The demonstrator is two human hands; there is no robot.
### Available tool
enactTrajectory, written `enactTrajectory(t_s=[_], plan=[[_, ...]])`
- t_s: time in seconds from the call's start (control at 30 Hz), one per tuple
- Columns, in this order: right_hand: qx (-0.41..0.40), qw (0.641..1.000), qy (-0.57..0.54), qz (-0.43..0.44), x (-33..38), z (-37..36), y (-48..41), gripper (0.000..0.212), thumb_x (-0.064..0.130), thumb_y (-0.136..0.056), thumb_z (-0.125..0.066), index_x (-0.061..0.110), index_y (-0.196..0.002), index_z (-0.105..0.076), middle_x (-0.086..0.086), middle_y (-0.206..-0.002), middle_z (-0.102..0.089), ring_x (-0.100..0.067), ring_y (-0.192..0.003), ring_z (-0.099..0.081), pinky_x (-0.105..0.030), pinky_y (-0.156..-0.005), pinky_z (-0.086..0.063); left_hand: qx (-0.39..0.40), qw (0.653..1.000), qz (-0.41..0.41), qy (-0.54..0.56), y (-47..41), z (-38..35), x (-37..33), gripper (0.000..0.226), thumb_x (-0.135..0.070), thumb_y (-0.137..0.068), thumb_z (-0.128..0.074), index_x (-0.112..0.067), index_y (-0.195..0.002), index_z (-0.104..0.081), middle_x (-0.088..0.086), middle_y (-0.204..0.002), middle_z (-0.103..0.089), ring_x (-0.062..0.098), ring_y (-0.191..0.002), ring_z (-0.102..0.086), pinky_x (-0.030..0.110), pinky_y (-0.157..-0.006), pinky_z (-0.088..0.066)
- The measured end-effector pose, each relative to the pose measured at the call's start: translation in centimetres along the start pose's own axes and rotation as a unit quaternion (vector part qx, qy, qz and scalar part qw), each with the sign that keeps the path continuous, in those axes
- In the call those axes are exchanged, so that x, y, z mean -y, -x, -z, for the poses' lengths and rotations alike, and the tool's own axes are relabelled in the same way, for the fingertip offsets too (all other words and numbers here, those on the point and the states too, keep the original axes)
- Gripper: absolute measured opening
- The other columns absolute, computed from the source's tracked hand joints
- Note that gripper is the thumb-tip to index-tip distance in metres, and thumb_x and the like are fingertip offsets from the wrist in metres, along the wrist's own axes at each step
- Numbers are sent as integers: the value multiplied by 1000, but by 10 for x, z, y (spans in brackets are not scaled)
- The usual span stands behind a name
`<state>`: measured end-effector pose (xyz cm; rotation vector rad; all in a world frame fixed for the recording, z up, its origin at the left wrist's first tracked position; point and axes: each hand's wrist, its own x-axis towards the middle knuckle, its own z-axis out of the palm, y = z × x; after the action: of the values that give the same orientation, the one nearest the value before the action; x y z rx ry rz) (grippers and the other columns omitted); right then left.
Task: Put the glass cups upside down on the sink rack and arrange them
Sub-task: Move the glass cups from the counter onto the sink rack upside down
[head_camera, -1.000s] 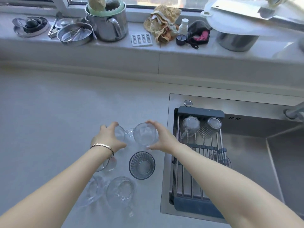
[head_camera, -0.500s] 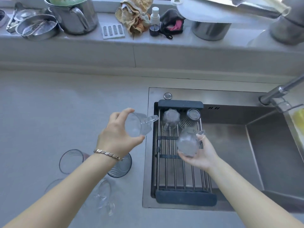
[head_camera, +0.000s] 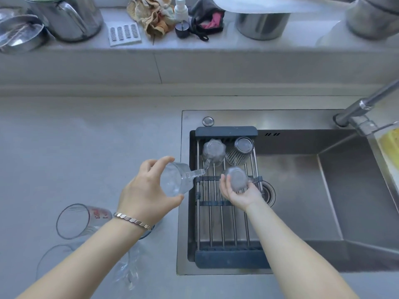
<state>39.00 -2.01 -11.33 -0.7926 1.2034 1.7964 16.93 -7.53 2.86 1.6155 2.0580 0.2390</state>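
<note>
Right hand (head_camera: pixel 239 194) grips a cup (head_camera: pixel 237 178) base-up over the rack (head_camera: pixel 226 212) so it drains; left hand (head_camera: pixel 146 190) holds a mug (head_camera: pixel 177 180), queued.

A: How many clear glass cups?
B: Two upside down on the steel-barred sink rack (head_camera: pixel 218 223) at twelve o'clock, one in each hand, at least two on the grey counter (head_camera: pixel 86 147).

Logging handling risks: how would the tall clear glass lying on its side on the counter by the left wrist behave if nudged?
The tall glass lies on its side, round-walled, so it would probably roll across the smooth counter. It looks thin and clear, likely fragile, and possibly slippery if wet.
</note>
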Motion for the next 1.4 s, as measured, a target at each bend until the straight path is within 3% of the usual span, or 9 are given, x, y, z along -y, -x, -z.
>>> enactTrajectory(t_s=[0.27, 0.47, 0.63, 0.83, 0.9, 1.0, 1.13, 1.2, 1.4], plan=[[-61, 977, 177, 100, -24, -2, 21, 60, 37, -95, -46, -4, -137, -32, -25, -135, -44, -38, -116, -53, -40, -97, -49, 13, 1000, -19, -4, 0, -2, -8, 73, -36, -65, -76, -40, -128, -41, -8, -128, -46, 22, -100, -62, 32, -77, -50], [-1, 811, 579, 78, -69, 1, 82, 74, 55, -76, -59, 10, -131, -39, -27, -126, -53, -37, -107, -61, -41, -86, -54, 35, 990, -26, 135, 12, -14, -18, 74, -37, -57, -81, -39, -122, -45, -13, -106, -44, 16, -85, -61, 35, -77, -55], [146, 829, 538, 33, -73, 2, 103, 93, 54, -58, -79, 11, -134, -47, -25, -125, -60, -41, -112, -60, -46, -87, -55, 90, 937, -36, 335, 19, -20, -22, 68, -33, -46, -83, -53, -99, -43, -19, -106, -48, 6, -70, -63, 15, -59, -56], [130, 796, 588, 68, -69, 4, 109, 49, 42, -84, -54, 8, -119, -60, -22, -116, -66, -38, -105, -64, -43, -79, -59, 186, 939, -105, 269, 21, -18, -19, 72, -41, -52, -78, -64, -102, -32, -29, -118, -40, 2, -104, -57, 10, -85, -49], [82, 697, 690, 177, -68, -3, 106, 49, 39, -80, -59, 8, -117, -59, -16, -113, -68, -29, -97, -67, -39, -76, -59, 195, 958, -117, 175, 19, -17, -15, 75, -30, -67, -77, -54, -119, -28, -24, -127, -33, 1, -119, -43, 11, -93, -38], [-1, 410, 840, 355, -64, -11, 91, 54, 35, -76, -72, 19, -124, -52, 5, -116, -57, -12, -105, -54, -29, -86, -44, 147, 976, -135, 80, 18, -14, -1, 65, -29, -80, -67, -33, -135, -33, -11, -143, -30, 7, -130, -37, 19, -102, -35], [14, 134, 932, 336, -67, -11, 57, 68, 44, -76, -68, 25, -134, -38, 4, -128, -45, -13, -116, -43, -27, -88, -36, 97, 988, -79, 93, 19, -5, 25, 40, -30, -85, -58, -23, -124, -50, -8, -125, -48, 12, -116, -51, 24, -99, -40], [16, 78, 940, 332, -70, -12, 42, 71, 45, -78, -66, 21, -137, -34, -2, -136, -43, -19, -121, -45, -26, -88, -38, 76, 991, -57, 98, 21, 1, 36, 37, -32, -84, -56, -21, -120, -54, -9, -116, -51, 9, -109, -53, 19, -94, -38], [-1, 54, 936, 347, -81, -27, 31, 73, 45, -79, -64, 18, -139, -32, -8, -135, -44, -24, -122, -46, -31, -92, -42, 28, 992, -26, 116, 26, 11, 60, 32, -30, -84, -57, -19, -114, -60, -13, -105, -51, 6, -104, -51, 19, -90, -37]])
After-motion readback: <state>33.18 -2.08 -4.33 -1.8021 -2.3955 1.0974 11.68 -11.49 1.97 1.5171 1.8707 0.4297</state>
